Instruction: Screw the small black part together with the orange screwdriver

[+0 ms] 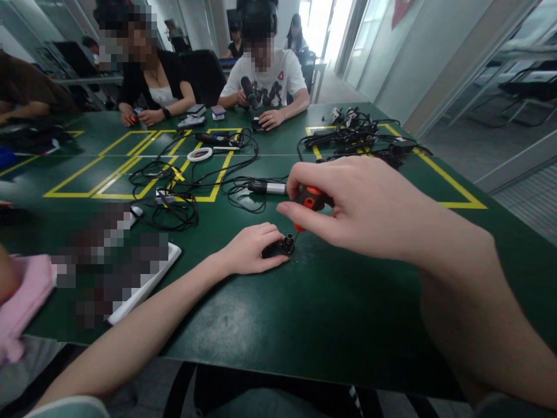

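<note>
My left hand (252,249) rests on the green table, its fingers closed around a small black part (287,245) with a short round post on top. Above it, my right hand (361,203) grips a screwdriver (310,202) with a red-orange and black handle. The thin shaft slants down to the near right side of the black part. Whether the tip touches a screw is too small to make out.
The green table (243,325) carries yellow tape rectangles. Beyond my hands lie tangled black cables (174,200), a silver-and-black cylinder (270,188), a white ring (199,154) and a pile of black devices (348,136). White-edged trays (169,255) stand at left. Co-workers sit opposite.
</note>
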`<state>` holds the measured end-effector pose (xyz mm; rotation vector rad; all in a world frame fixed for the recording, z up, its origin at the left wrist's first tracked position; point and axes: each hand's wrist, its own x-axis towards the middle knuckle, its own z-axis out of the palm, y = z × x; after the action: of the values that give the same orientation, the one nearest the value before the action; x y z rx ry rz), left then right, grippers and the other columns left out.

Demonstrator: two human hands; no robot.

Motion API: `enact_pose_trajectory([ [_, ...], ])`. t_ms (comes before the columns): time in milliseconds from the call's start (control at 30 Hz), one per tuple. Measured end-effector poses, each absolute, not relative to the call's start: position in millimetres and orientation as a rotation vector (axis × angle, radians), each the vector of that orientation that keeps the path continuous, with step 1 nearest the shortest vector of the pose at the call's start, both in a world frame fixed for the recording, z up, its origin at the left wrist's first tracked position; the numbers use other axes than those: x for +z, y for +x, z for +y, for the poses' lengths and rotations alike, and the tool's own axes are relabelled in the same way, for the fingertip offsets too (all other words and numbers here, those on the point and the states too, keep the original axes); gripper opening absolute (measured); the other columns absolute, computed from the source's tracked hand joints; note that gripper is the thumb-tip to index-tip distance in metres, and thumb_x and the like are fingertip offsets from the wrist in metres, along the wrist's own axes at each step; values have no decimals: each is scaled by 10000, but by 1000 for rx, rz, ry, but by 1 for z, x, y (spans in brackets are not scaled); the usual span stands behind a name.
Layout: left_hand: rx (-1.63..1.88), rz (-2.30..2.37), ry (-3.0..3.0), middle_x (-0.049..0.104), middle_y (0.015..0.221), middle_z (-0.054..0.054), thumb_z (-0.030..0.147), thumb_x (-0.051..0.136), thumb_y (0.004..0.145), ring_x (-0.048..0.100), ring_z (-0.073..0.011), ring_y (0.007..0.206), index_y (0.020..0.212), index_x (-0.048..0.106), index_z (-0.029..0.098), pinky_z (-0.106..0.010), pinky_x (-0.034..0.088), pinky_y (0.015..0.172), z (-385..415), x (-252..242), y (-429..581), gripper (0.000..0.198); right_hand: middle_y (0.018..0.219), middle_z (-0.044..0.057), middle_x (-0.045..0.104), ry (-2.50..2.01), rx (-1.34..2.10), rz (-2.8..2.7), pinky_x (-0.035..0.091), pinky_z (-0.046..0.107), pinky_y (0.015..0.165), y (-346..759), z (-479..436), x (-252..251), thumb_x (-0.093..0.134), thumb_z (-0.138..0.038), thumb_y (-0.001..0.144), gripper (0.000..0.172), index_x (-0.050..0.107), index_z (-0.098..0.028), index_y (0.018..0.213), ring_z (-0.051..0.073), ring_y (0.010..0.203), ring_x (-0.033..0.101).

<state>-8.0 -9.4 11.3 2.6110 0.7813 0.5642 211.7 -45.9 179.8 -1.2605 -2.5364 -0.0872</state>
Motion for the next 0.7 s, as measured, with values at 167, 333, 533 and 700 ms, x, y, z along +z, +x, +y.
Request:
enact_pose_trajectory([
  [167,550,780,2607,742,1102,-107,496,646,1024,713,-276,1048,1147,712,216,-401,591,953,-9,11,-9,313,652,35,629,-1299,-112,-2543,238,318,618,207,-46,181,490,-509,1063,432,693,-210,827,177,590,500],
  [333,565,792,2628,744,1079,-100,515,662,1012,715,-279,1029,1114,712,215,-399,590,924,-9,10,-8,320,745,27,676,-1262,-9,-2546,274,315,634,206,-48,183,550,-337,970,207,708,-205,945,167,622,528],
  [533,553,791,2635,741,1072,-93,508,661,1016,712,-277,1050,1122,707,223,-397,583,952,-10,12,-8,308,668,37,636,-1315,-93,-2536,264,322,639,206,-45,182,499,-483,1035,401,697,-209,819,184,622,519],
  [700,567,788,2643,740,1079,-98,525,657,1016,708,-276,1037,1111,707,215,-396,583,932,-9,11,-8,328,772,36,694,-1284,-26,-2530,289,313,645,206,-45,183,556,-319,945,194,713,-206,937,185,677,567],
])
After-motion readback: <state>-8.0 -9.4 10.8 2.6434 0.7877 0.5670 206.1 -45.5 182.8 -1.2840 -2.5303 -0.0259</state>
